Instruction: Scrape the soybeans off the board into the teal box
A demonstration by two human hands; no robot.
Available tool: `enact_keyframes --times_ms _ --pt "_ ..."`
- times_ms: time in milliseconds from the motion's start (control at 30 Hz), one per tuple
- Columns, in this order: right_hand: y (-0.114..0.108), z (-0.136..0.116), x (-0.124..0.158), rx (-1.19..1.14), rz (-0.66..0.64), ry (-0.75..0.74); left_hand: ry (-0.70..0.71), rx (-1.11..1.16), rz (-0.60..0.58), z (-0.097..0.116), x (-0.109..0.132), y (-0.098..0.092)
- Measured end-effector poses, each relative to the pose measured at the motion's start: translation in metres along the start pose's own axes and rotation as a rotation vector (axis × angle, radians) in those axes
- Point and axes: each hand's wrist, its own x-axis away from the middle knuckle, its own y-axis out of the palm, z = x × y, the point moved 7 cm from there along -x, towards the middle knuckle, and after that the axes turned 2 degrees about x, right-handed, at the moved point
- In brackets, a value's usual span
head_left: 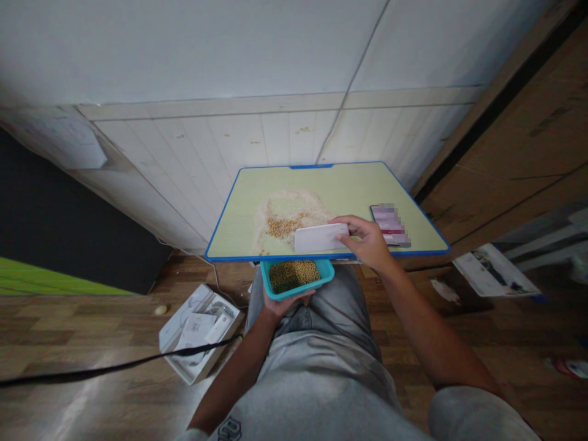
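My left hand is closed on a turquoise plastic basket, held from below just under the table's front edge. Inside it lie yellow beans and, nearer me, smaller dark green beans. Between the thumb and fingers of my right hand is a flat white rectangular piece, tilted with its long edge low at the tabletop; its exact kind cannot be told. To its left is a patch of yellow-orange kernels, surrounded by a spread of fine pale grains.
The small table has a pale green top with a blue rim, against the wall. A phone lies on its right side. An open white box stands on the floor at left, with a black strap across it. Cardboard rises at right.
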Motion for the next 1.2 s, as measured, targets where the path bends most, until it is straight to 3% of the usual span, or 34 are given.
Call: enact_keyframes --times_ms 367,933,1200 --pt "0.012 -0.007 -0.003 0.041 0.055 -0.045 0.022 -0.033 0.081 0.002 0.004 0.003" --pt "0.019 -0.011 0.004 0.027 -0.015 -0.012 0.013 0.033 0.045 0.002 0.003 0.000" --pt "0.052 -0.008 0.012 -0.037 0.058 0.037 0.056 0.067 0.075 0.013 0.010 0.014"
